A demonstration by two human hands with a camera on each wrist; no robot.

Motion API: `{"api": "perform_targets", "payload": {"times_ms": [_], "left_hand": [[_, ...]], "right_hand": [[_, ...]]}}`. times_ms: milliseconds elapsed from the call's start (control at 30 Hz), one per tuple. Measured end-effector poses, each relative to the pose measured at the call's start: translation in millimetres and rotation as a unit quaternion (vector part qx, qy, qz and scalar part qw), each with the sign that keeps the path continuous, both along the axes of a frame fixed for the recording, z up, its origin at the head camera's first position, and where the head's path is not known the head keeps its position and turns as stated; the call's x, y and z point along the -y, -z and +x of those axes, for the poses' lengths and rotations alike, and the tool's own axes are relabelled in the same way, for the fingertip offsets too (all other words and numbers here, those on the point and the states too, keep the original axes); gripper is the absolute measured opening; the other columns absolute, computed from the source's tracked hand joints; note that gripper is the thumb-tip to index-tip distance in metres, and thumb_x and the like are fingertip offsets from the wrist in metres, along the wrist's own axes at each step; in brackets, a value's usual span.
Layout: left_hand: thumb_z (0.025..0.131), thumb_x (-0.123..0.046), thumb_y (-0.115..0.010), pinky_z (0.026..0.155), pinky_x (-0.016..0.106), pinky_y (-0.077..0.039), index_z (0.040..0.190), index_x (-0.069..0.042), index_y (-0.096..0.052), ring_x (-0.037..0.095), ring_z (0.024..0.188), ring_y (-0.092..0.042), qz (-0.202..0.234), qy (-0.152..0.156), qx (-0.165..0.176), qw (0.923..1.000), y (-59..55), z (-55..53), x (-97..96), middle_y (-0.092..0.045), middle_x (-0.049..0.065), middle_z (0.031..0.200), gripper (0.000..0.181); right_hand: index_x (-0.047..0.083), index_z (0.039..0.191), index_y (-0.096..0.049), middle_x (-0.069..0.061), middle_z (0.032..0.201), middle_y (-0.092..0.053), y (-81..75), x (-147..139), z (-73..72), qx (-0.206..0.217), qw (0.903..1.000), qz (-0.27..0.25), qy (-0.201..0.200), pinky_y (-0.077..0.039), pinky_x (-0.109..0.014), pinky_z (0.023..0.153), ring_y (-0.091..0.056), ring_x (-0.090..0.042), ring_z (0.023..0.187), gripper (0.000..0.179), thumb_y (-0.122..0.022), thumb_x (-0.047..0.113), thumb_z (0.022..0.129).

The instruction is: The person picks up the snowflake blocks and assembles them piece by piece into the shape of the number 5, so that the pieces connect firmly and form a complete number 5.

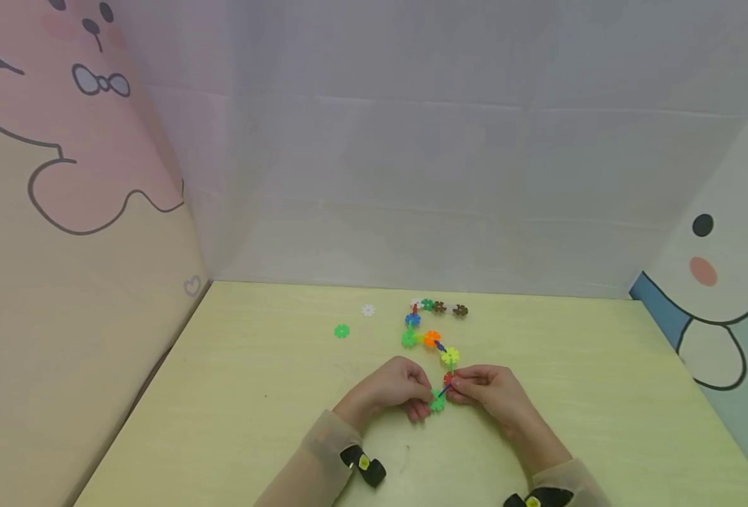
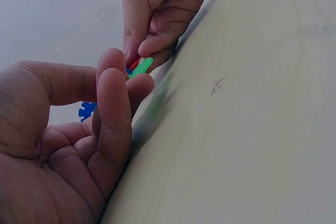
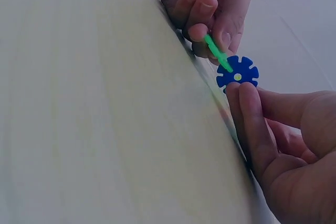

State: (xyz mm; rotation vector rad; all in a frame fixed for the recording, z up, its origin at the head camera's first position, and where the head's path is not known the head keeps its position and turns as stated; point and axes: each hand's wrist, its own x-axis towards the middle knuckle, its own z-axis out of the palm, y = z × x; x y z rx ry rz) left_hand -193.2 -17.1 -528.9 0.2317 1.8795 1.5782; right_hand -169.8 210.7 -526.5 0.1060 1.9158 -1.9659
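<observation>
Notched plastic snowflake building discs are slotted together in a winding chain on the table. At its near end my left hand [image 1: 399,389] pinches a green disc [image 1: 437,401] between thumb and fingers. That disc meets a blue disc [image 3: 238,72] at its edge, in the right wrist view. My right hand [image 1: 491,394] pinches the blue disc by its lower rim, its fingertips also overlapping a red disc [image 1: 448,379]. Beyond the hands, the chain runs through a yellow disc [image 1: 450,355], an orange disc [image 1: 432,339] and another green disc [image 1: 408,339].
The chain's far end bends right to brown discs [image 1: 460,310] near the back edge. A loose white disc [image 1: 368,310] and a loose green disc [image 1: 341,331] lie left of it. Fabric walls surround the pale table [image 1: 253,366] at the back and sides.
</observation>
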Motion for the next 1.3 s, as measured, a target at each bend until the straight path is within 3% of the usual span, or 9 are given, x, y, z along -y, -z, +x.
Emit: {"api": "perform_targets", "payload": {"times_ms": [167, 367, 500, 700, 1000, 1100, 1200, 1233, 1300], "left_hand": [[0.088, -0.002, -0.071, 0.049, 0.026, -0.057, 0.080, -0.002, -0.068, 0.014, 0.052, -0.066, 0.012, -0.010, 0.001, 0.9999, 1.1, 0.3, -0.7, -0.071, 0.007, 0.064, 0.009], [0.089, -0.006, -0.073, 0.051, 0.027, -0.057, 0.084, -0.002, -0.069, 0.014, 0.053, -0.066, 0.021, -0.023, -0.002, 0.9995, 0.8, -2.1, -1.4, -0.072, 0.008, 0.068, 0.008], [0.090, -0.009, -0.073, 0.052, 0.027, -0.058, 0.087, -0.003, -0.070, 0.014, 0.054, -0.067, 0.019, -0.033, -0.013, 0.9992, 1.8, -4.7, -1.2, -0.074, 0.007, 0.071, 0.008], [0.093, -0.011, -0.073, 0.055, 0.028, -0.059, 0.093, -0.002, -0.070, 0.015, 0.057, -0.069, 0.022, -0.050, -0.021, 0.9983, 3.0, -6.3, -2.5, -0.075, 0.009, 0.075, 0.010], [0.098, -0.011, -0.065, 0.055, 0.028, -0.059, 0.112, -0.003, -0.070, 0.015, 0.059, -0.069, 0.026, -0.014, -0.036, 0.9989, -2.0, -3.8, -5.9, -0.079, 0.014, 0.088, 0.017], [0.099, -0.018, -0.066, 0.053, 0.028, -0.057, 0.111, -0.006, -0.071, 0.015, 0.058, -0.068, -0.002, -0.010, -0.053, 0.9985, -5.0, -4.7, -2.6, -0.078, 0.011, 0.087, 0.018], [0.100, -0.024, -0.064, 0.053, 0.028, -0.056, 0.108, -0.009, -0.071, 0.015, 0.057, -0.067, -0.067, -0.031, -0.096, 0.9927, -9.1, -10.2, 8.5, -0.077, 0.005, 0.084, 0.018], [0.100, -0.026, -0.063, 0.054, 0.028, -0.055, 0.107, -0.011, -0.070, 0.014, 0.057, -0.066, -0.099, -0.043, -0.119, 0.9869, -11.1, -12.8, 14.0, -0.075, 0.002, 0.082, 0.018], [0.101, -0.027, -0.062, 0.057, 0.027, -0.054, 0.105, -0.012, -0.070, 0.013, 0.058, -0.065, -0.167, -0.074, -0.172, 0.9681, -14.4, -18.2, 26.8, -0.074, 0.000, 0.080, 0.018]], "right_hand": [[-0.019, 0.130, -0.056, -0.015, 0.104, -0.079, 0.8, 2, 0.7, -0.002, 0.9999, -0.007, 0.007, -0.062, -0.029, 0.085, -0.078, -0.016, 0.089, 0.044, -0.070, 0.004, 0.095], [-0.013, 0.140, -0.050, -0.021, 0.125, -0.072, -1.1, 2, -0.4, -0.002, 1.0000, 0.005, 0.007, -0.061, -0.028, 0.087, -0.077, -0.013, 0.094, 0.047, -0.063, 0.007, 0.100], [-0.009, 0.148, -0.044, -0.023, 0.130, -0.069, -4.1, 1, -1.3, 0.006, 0.9999, 0.011, -0.004, -0.061, -0.029, 0.087, -0.078, -0.017, 0.093, 0.053, -0.061, 0.013, 0.102], [-0.014, 0.148, -0.036, -0.018, 0.115, -0.075, -8.3, -3, 0.8, 0.017, 0.9986, 0.003, -0.050, -0.061, -0.030, 0.089, -0.078, -0.020, 0.094, 0.064, -0.065, 0.019, 0.101], [0.004, 0.157, -0.025, -0.015, 0.108, -0.075, -2.9, 6, 2.8, 0.021, 0.9997, 0.007, 0.003, -0.063, -0.031, 0.085, -0.078, -0.023, 0.089, 0.075, -0.070, 0.009, 0.096], [0.007, 0.155, -0.031, -0.013, 0.106, -0.077, -0.7, 5, 2.3, 0.022, 0.9996, 0.017, 0.011, -0.063, -0.030, 0.084, -0.078, -0.022, 0.088, 0.072, -0.070, 0.010, 0.096], [0.008, 0.154, -0.035, -0.011, 0.103, -0.078, 1.4, 3, 0.5, 0.027, 0.9993, 0.022, 0.018, -0.063, -0.029, 0.082, -0.078, -0.022, 0.087, 0.069, -0.071, 0.013, 0.095], [0.007, 0.153, -0.036, -0.010, 0.102, -0.078, 2.1, 3, -0.2, 0.029, 0.9992, 0.019, 0.021, -0.063, -0.029, 0.081, -0.079, -0.022, 0.087, 0.069, -0.072, 0.013, 0.095], [0.007, 0.153, -0.037, -0.010, 0.101, -0.078, 3.5, 1, -1.6, 0.033, 0.9991, 0.013, 0.024, -0.063, -0.029, 0.079, -0.079, -0.023, 0.087, 0.069, -0.073, 0.012, 0.094]]}}
